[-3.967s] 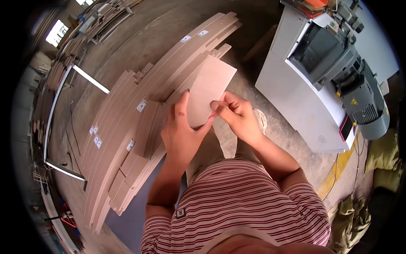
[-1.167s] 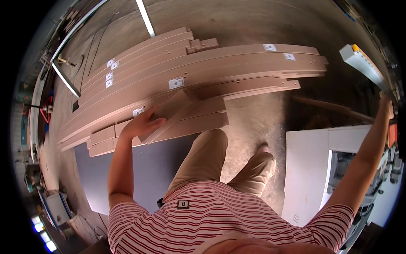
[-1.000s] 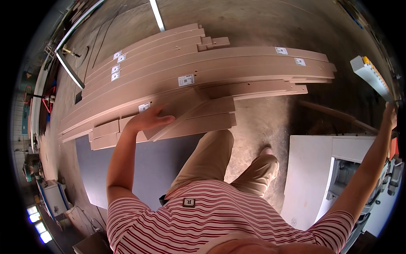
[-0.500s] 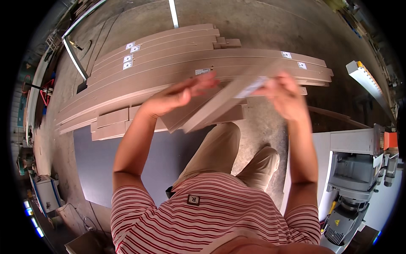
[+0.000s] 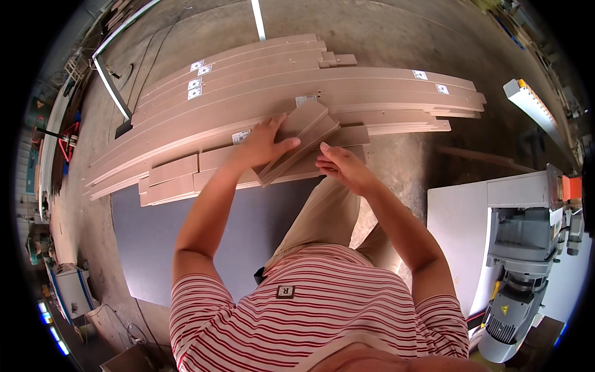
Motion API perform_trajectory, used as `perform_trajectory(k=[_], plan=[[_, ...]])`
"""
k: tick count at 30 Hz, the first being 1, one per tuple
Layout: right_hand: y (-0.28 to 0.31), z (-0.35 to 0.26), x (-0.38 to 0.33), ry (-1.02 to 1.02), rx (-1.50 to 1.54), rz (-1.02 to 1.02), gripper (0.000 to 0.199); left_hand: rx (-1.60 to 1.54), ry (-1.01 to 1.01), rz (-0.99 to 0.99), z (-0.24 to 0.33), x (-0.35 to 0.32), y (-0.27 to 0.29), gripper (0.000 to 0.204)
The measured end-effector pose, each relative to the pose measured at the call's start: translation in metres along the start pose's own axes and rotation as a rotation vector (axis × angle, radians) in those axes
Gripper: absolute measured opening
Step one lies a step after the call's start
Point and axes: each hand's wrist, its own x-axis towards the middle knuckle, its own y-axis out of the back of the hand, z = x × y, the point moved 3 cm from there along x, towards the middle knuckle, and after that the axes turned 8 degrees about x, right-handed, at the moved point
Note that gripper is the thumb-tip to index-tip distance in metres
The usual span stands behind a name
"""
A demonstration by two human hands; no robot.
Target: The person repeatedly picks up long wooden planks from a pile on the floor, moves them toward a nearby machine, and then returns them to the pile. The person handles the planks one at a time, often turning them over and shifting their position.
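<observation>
The short brown board (image 5: 296,144), which was lifted clear of the stack and held at both ends half a second ago, is now lowered onto the pile of long boards (image 5: 297,93) and lies tilted across the shorter pieces at its near edge. The left hand (image 5: 263,144) is wrapped over the board's near left part, thumb on top and fingers spread along its upper face, so the board is still grasped. The right hand (image 5: 343,166) has been drawn back from the far end seen earlier and now sits at the board's lower right edge, fingers curled and fingertips (image 5: 323,150) close to the edge; whether they press on it or only hover cannot be told.

The underside of the board and the left palm are hidden. The white machine (image 5: 496,217) at the right is cut off by the picture's rim, and the small white labels (image 5: 196,83) on the long boards are too small to be made out. The dark mat (image 5: 204,235) is partly covered by the person's legs.
</observation>
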Motion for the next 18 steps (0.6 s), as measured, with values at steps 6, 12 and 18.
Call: perform_trajectory(k=[6, 12, 18], plan=[[-0.033, 0.016, 0.014, -0.008, 0.014, -0.003, 0.086, -0.623, 0.056, -0.398, -0.023, 0.000, -0.017, 0.088], [-0.057, 0.030, 0.009, 0.023, 0.071, 0.020, 0.081, -0.917, 0.126, -0.314, -0.001, -0.043, -0.042, 0.082], [-0.066, 0.055, 0.006, 0.009, 0.070, 0.041, 0.075, -1.303, 0.284, -0.097, 0.005, -0.075, -0.108, 0.081]])
